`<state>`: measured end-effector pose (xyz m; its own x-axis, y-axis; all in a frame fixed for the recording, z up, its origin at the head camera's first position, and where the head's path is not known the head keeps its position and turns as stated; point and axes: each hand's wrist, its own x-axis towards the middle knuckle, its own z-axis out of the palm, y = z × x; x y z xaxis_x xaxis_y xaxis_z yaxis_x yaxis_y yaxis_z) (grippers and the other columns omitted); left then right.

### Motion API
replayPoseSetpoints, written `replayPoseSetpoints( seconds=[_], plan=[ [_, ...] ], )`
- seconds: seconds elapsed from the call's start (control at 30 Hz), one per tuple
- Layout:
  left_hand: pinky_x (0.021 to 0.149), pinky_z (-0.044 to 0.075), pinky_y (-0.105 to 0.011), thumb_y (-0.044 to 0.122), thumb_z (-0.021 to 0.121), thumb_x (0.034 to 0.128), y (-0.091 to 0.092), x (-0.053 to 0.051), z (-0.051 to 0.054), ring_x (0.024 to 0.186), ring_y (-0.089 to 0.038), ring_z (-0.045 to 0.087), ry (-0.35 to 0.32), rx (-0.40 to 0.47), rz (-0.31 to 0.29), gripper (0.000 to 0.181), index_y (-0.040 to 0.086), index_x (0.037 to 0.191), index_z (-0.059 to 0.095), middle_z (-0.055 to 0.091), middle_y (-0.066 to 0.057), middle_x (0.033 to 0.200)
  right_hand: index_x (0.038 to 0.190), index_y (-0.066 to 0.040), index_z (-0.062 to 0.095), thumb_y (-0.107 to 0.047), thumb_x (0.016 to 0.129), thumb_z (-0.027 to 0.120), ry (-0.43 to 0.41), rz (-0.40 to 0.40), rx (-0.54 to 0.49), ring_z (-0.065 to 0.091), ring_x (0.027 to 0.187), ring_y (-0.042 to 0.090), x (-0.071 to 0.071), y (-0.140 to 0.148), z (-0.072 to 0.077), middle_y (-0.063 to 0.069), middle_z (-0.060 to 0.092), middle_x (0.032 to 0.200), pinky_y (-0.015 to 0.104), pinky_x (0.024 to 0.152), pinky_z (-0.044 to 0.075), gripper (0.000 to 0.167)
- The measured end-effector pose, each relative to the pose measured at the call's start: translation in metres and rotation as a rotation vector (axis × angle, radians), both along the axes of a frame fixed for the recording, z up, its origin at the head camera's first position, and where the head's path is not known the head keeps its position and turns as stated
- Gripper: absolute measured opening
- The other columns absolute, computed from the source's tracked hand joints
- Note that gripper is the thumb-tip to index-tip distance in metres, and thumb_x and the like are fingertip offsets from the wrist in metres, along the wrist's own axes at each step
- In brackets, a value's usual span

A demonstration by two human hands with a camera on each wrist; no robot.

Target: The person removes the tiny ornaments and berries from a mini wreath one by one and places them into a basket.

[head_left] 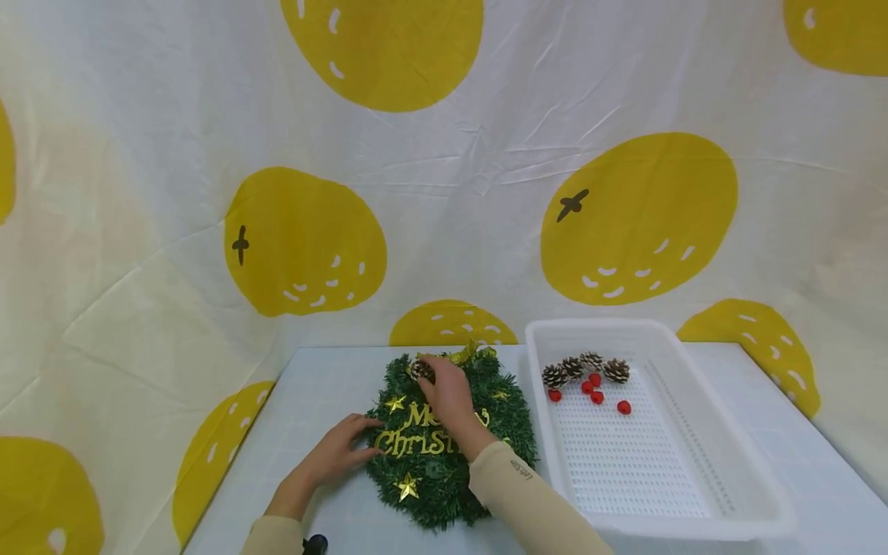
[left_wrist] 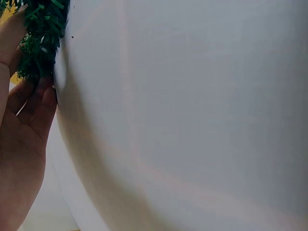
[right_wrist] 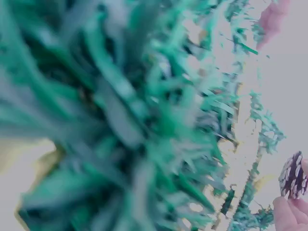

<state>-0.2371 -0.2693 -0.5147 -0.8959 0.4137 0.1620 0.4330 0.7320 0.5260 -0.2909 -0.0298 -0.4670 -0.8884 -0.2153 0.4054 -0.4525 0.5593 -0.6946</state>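
A green tinsel Christmas wreath (head_left: 444, 489) lies on the table, with gold "Christmas" lettering (head_left: 409, 443), gold stars (head_left: 408, 486) and a gold bow (head_left: 468, 352) at its far edge. My right hand (head_left: 449, 393) pinches a white-tipped pine cone (head_left: 421, 371) over the wreath's upper left part. That pine cone (right_wrist: 291, 177) also shows at the right edge of the right wrist view. At the wreath's left rim, my left hand (head_left: 340, 447) holds the edge. In the left wrist view its fingers (left_wrist: 42, 108) bend against the green tinsel (left_wrist: 41, 43).
Right of the wreath stands a white plastic basket (head_left: 735, 462) with a perforated floor. Inside it are several pine cones (head_left: 616, 371) and several red berries (head_left: 624, 407). A patterned curtain (head_left: 472, 231) hangs behind the table (head_left: 277, 416). A small black object (head_left: 315, 544) sits by the left sleeve.
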Motion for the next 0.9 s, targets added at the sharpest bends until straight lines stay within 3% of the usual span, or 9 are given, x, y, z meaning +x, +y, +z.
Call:
replayPoseSetpoints(
  seconds=[0.33,0.57,0.87,0.9],
  plan=[
    [0.097,0.046,-0.054,0.034,0.072,0.0891,-0.001,0.0,0.0,0.113,-0.032,0.057,-0.009,-0.003,0.001,0.047,0.008,0.127,0.061,0.059,-0.008,0.119,0.134,-0.007,0.058,-0.012,0.094,0.067,-0.024,0.024,-0.035,0.055,0.121,0.032,0.0,0.009,0.02,0.013,0.058,0.133,0.05,0.095,0.049,0.041],
    [0.097,0.045,-0.055,0.036,0.072,0.0891,-0.002,-0.001,0.0,0.113,-0.033,0.057,-0.014,0.0,0.003,0.048,0.008,0.126,0.061,0.059,-0.007,0.119,0.136,-0.009,0.058,-0.014,0.095,0.065,-0.034,0.03,-0.046,0.061,0.11,0.033,-0.001,0.018,0.038,0.013,0.057,0.135,0.051,0.091,0.051,0.041],
    [0.096,0.046,-0.052,0.034,0.072,0.0891,-0.002,-0.001,-0.001,0.111,-0.031,0.057,0.014,-0.011,-0.002,0.046,0.008,0.125,0.061,0.06,-0.007,0.118,0.135,-0.009,0.059,-0.015,0.095,0.065,-0.041,0.003,-0.02,0.056,0.119,0.032,0.001,0.03,0.057,0.013,0.057,0.133,0.05,0.093,0.05,0.04],
    [0.096,0.046,-0.052,0.034,0.072,0.0892,-0.002,-0.001,-0.001,0.111,-0.031,0.057,0.014,-0.011,-0.004,0.046,0.009,0.125,0.061,0.06,-0.007,0.118,0.135,-0.009,0.058,-0.015,0.096,0.065,-0.044,0.004,-0.021,0.06,0.112,0.031,0.001,0.031,0.058,0.013,0.057,0.133,0.049,0.09,0.051,0.04]
  ],
)
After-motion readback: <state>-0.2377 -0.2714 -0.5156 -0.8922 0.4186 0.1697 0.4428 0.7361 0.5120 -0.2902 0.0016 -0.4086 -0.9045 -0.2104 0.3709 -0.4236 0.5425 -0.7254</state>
